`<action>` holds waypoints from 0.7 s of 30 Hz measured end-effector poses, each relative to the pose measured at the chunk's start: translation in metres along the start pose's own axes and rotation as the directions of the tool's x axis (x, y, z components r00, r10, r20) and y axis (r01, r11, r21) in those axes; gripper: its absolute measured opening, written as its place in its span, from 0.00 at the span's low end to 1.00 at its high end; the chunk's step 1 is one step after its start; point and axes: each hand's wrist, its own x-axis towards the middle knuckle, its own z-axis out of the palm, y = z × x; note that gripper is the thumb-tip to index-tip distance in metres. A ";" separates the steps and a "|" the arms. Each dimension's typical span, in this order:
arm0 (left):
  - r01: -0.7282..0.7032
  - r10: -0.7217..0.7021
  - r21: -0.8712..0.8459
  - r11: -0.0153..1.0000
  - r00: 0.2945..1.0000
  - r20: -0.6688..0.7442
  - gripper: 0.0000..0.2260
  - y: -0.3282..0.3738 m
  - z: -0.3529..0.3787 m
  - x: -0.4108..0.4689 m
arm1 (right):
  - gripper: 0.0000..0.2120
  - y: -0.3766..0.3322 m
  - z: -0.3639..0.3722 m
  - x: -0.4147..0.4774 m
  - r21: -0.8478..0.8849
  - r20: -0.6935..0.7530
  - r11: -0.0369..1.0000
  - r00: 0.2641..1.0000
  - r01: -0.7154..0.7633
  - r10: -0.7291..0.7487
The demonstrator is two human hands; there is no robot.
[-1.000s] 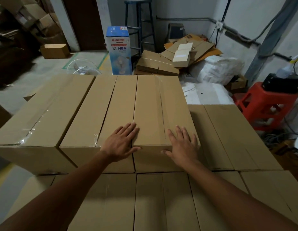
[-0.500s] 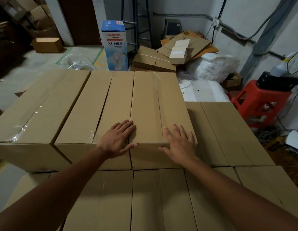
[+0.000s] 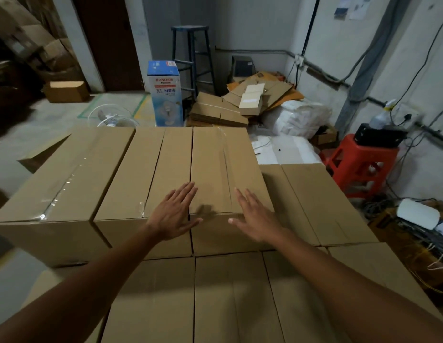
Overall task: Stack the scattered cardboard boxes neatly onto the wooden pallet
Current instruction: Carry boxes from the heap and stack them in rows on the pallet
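Left hand (image 3: 174, 215) and right hand (image 3: 256, 217): both open, fingers straight and spread, at the near top edge of the right upper box (image 3: 215, 164), centre frame. Contact cannot be confirmed. That box sits flush beside the middle upper box (image 3: 146, 174) and left upper box (image 3: 64, 177). All three rest on a lower tier of boxes (image 3: 228, 298) filling the lower frame. Blue fan carton (image 3: 166, 100) upper centre; red stool (image 3: 361, 159) at right.

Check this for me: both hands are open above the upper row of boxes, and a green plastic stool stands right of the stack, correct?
Wrong colour: the head view shows the plastic stool is red, not green. The rest holds.
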 end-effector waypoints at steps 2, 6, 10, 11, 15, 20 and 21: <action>0.005 -0.010 -0.056 0.998 0.997 -0.076 0.44 0.015 -0.019 -0.013 | 0.41 -0.006 -0.009 -0.026 0.043 -0.038 0.999 0.999 0.007 -0.005; 0.015 -0.059 -0.194 0.981 0.974 -0.221 0.42 0.056 -0.050 -0.051 | 0.40 -0.014 -0.022 -0.081 0.185 -0.120 0.982 0.993 0.028 -0.006; 0.011 -0.137 -0.343 0.939 0.928 -0.346 0.41 0.112 -0.072 -0.095 | 0.40 -0.024 -0.035 -0.145 0.307 -0.178 0.950 0.984 0.047 0.009; 0.019 -0.168 -0.374 0.927 0.914 -0.369 0.40 0.126 -0.075 -0.107 | 0.39 -0.026 -0.037 -0.165 0.336 -0.192 0.940 0.981 0.056 0.010; 0.063 -0.297 -0.478 0.876 0.852 -0.431 0.30 0.185 -0.083 -0.165 | 0.37 -0.027 -0.034 -0.244 0.433 -0.275 0.895 0.961 0.110 0.015; 0.144 -0.443 -0.587 0.797 0.799 -0.406 0.26 0.250 -0.088 -0.265 | 0.34 -0.036 -0.003 -0.333 0.490 -0.332 0.860 0.943 0.141 0.035; 0.156 -0.474 -0.614 0.773 0.786 -0.397 0.26 0.261 -0.089 -0.287 | 0.34 -0.040 0.004 -0.351 0.503 -0.337 0.851 0.941 0.149 0.034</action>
